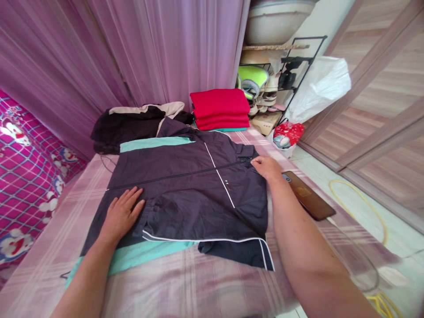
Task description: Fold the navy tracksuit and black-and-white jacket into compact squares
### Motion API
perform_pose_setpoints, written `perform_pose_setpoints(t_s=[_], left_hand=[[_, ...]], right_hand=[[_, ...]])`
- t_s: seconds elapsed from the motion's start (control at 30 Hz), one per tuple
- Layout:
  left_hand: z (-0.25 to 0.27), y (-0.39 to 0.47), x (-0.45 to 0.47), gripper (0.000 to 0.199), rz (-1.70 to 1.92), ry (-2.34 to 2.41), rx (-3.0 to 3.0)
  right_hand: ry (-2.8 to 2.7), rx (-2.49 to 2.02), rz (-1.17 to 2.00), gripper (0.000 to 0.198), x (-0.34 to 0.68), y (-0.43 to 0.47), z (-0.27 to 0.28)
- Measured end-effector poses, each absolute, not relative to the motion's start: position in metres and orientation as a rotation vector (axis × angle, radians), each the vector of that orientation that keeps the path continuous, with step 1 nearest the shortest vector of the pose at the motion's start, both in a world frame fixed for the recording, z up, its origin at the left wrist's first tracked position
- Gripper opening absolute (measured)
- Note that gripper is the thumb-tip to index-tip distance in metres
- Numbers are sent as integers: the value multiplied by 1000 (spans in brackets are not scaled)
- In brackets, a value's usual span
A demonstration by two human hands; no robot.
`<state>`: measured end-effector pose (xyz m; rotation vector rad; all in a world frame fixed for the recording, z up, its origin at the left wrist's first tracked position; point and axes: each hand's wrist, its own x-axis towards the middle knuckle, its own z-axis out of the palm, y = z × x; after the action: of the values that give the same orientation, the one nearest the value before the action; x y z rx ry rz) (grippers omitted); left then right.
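Jacket (pixel 179 159): was spread front up across the centre of the frame, its hem at left, its collar (pixel 245 151) at right.
Left hand (pixel 122 214): was laid flat near the hem, fingers loosely spread, nothing grasped.
Right hand (pixel 266 168): was brought to the collar, right of centre; its edge was pinched between thumb and fingertips.
Lower edge: was bordered by a wide band of sheet (pixel 185 282) at lower centre, onto which a dark flap (pixel 241 254) with a white line jutted; which part it was could not be told.
Left edge: was separated by more sheet from the pink cloth (pixel 20 176) at far left.
Upper edge: was crowded by the dark bundle (pixel 129 126) and the red stack (pixel 220 108), with the curtain (pixel 159 53) hung close behind.
Right edge: was followed by a narrow strip of sheet, where a phone (pixel 308 194) lay near the right forearm (pixel 298 238); past it, floor (pixel 364 212) was seen.
Hidden: some of the turquoise panel (pixel 152 254) was covered by the left forearm (pixel 89 269).
Cut off: both forearms were cropped at the bottom, the basin (pixel 278 24) at the top.
Unclear: the small chest mark (pixel 227 182) could not be read.
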<state>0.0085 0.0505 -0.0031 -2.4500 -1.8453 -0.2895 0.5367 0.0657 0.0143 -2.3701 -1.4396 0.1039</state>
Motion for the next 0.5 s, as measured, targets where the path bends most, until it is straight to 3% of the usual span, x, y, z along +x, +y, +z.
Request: perform_pose_setpoints(t_s=[0.2, 0.37, 0.5], left_hand=[[-2, 49, 11, 55, -290, -1857, -2443], [-2, 50, 10, 54, -296, -1865, -2438], [-3, 49, 9, 54, -308, -1845, -2448]], right_hand=[[-1181, -2123, 192, 24, 555, 68, 25], [-977, -1853, 595, 24, 552, 71, 26], [-988, -1911, 773, 16, 542, 72, 18]])
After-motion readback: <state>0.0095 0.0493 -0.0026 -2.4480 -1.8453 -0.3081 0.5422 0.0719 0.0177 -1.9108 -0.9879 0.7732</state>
